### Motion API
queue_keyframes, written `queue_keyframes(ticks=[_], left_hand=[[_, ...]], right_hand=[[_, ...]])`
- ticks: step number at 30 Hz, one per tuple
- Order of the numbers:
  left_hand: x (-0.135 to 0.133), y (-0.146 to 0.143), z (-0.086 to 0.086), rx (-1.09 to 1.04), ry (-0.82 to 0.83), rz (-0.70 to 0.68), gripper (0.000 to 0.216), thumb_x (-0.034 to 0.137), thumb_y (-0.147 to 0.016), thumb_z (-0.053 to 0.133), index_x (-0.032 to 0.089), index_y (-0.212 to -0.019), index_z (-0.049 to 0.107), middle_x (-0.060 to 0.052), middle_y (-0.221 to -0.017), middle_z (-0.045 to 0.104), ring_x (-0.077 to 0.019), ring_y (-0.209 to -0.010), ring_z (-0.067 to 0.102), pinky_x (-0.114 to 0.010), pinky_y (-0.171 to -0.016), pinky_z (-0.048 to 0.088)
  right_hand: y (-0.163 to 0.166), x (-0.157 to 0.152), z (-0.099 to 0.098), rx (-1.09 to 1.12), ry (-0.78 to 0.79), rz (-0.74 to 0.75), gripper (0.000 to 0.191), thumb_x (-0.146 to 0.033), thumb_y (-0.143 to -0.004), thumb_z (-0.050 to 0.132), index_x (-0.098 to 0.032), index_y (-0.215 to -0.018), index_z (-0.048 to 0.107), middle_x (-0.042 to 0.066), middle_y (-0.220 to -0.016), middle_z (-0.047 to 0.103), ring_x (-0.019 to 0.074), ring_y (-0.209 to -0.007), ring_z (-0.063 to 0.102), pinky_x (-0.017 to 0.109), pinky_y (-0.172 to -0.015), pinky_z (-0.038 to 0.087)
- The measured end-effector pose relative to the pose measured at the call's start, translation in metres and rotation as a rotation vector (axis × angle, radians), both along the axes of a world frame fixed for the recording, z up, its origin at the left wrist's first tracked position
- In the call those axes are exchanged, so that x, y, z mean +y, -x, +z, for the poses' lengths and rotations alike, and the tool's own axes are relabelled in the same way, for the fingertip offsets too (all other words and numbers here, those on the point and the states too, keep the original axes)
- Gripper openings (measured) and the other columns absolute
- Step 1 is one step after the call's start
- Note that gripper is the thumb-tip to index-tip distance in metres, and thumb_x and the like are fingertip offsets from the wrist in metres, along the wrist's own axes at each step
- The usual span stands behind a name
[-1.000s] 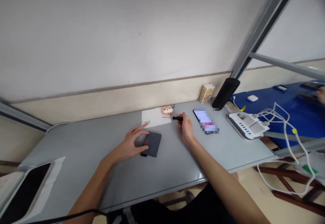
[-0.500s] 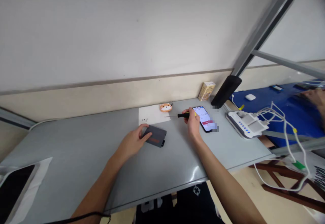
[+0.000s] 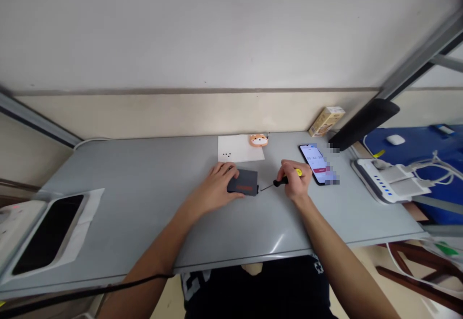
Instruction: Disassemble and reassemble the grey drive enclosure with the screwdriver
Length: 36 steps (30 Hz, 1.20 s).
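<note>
A dark grey flat box-shaped device (image 3: 243, 182) with reddish lettering lies on the grey table (image 3: 144, 184). My left hand (image 3: 220, 184) grips it from its left side, thumb at the near edge and fingers at the far one. A small black part (image 3: 257, 190) shows at its right end. My right hand (image 3: 296, 179) is closed round a screwdriver (image 3: 281, 182) with a black and yellow handle. Its thin tip points left, close to the device's right end; I cannot tell whether they touch. Several tiny dark screws (image 3: 226, 154) lie on a white paper sheet (image 3: 240, 154) behind the device.
An orange dog-faced case (image 3: 259, 139) sits on the paper. To the right are a lit phone (image 3: 315, 164), a small carton (image 3: 326, 121), a black cylinder (image 3: 363, 125) and a power strip (image 3: 383, 181) with white cables. At the left lies a black-screened tablet (image 3: 50, 234).
My right hand has brought the screwdriver from beside the phone towards the device's right end. My left hand has shifted its grip farther over the device. The view has turned.
</note>
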<state>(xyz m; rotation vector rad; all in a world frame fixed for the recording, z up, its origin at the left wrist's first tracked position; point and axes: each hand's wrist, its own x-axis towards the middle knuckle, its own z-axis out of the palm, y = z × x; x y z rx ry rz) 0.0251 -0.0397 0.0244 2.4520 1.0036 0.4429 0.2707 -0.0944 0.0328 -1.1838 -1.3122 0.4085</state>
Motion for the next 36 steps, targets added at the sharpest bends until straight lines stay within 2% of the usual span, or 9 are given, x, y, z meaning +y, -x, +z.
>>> queue_keyframes(ticks=[3,7,13,19,21,25,27,31,36], left_hand=[[0.000,0.000,-0.002,-0.023,0.040,-0.003,0.056,0.046,-0.068,0.089,0.027,-0.110,0.058,-0.008,-0.129,0.055,-0.0333,-0.127,0.047,-0.051,-0.104,0.047],[0.005,0.011,0.004,-0.061,0.142,-0.107,0.051,0.029,-0.074,0.085,0.032,-0.118,0.060,-0.006,-0.128,0.058,-0.0297,-0.127,0.050,-0.048,-0.106,0.047],[0.003,0.004,0.002,-0.098,0.121,-0.068,0.045,0.026,-0.076,0.083,0.030,-0.114,0.060,-0.004,-0.128,0.058,-0.0272,-0.130,0.048,-0.045,-0.110,0.045],[0.002,-0.005,-0.008,-0.080,0.112,-0.022,0.047,0.034,-0.075,0.085,0.028,-0.113,0.057,-0.003,-0.125,0.060,-0.0274,-0.129,0.047,-0.044,-0.107,0.047],[0.003,-0.006,-0.012,-0.074,0.095,-0.018,0.051,0.040,-0.075,0.086,0.028,-0.115,0.057,-0.003,-0.128,0.060,-0.0275,-0.129,0.048,-0.045,-0.108,0.047],[0.006,-0.004,-0.017,-0.046,0.040,-0.051,0.062,0.052,-0.073,0.086,0.029,-0.124,0.057,-0.005,-0.137,0.057,-0.0301,-0.132,0.048,-0.049,-0.112,0.043],[0.009,-0.002,-0.018,-0.029,0.024,-0.065,0.073,0.053,-0.070,0.088,0.030,-0.131,0.055,-0.007,-0.147,0.051,-0.0320,-0.138,0.045,-0.051,-0.117,0.040],[0.013,0.004,-0.016,-0.009,0.045,-0.066,0.088,0.053,-0.067,0.090,0.033,-0.142,0.050,-0.008,-0.156,0.042,-0.0339,-0.144,0.039,-0.052,-0.121,0.036],[0.013,0.009,-0.008,0.014,0.065,-0.049,0.080,0.049,-0.072,0.087,0.035,-0.142,0.051,-0.004,-0.153,0.044,-0.0316,-0.141,0.043,-0.047,-0.119,0.039]], right_hand=[[0.001,0.000,-0.001,-0.012,-0.013,-0.039,0.050,-0.032,-0.093,0.046,-0.022,-0.045,0.056,0.001,-0.046,0.053,0.0132,-0.046,0.043,0.030,-0.051,0.031],[0.001,-0.001,-0.003,-0.036,-0.060,-0.085,0.048,-0.029,-0.093,0.047,-0.021,-0.047,0.057,0.000,-0.046,0.052,0.0126,-0.045,0.043,0.030,-0.050,0.031],[0.004,-0.006,-0.007,-0.059,-0.253,-0.117,0.049,-0.028,-0.094,0.049,-0.022,-0.046,0.057,0.000,-0.043,0.050,0.0125,-0.043,0.041,0.031,-0.049,0.030],[0.006,-0.005,-0.001,0.162,-0.394,-0.369,0.046,-0.027,-0.095,0.044,-0.023,-0.051,0.058,0.002,-0.046,0.051,0.0156,-0.045,0.044,0.032,-0.049,0.030],[0.013,-0.006,-0.002,0.155,-0.338,-0.310,0.047,-0.028,-0.097,0.041,-0.023,-0.054,0.060,0.003,-0.049,0.055,0.0165,-0.046,0.046,0.033,-0.050,0.032],[0.033,-0.012,-0.010,-0.132,-0.191,0.044,0.038,-0.026,-0.097,0.046,-0.023,-0.066,0.068,0.003,-0.060,0.065,0.0164,-0.056,0.054,0.034,-0.057,0.040],[0.038,-0.014,-0.012,-0.246,-0.167,0.123,0.036,-0.024,-0.096,0.047,-0.023,-0.068,0.069,0.003,-0.061,0.065,0.0160,-0.057,0.055,0.033,-0.061,0.042],[0.031,-0.011,-0.009,-0.190,-0.176,0.025,0.044,-0.025,-0.099,0.042,-0.022,-0.061,0.064,0.002,-0.056,0.061,0.0146,-0.054,0.052,0.032,-0.059,0.041],[0.012,-0.003,-0.002,0.000,-0.168,-0.195,0.053,-0.029,-0.100,0.041,-0.020,-0.051,0.057,0.001,-0.049,0.055,0.0121,-0.046,0.046,0.030,-0.049,0.031]])
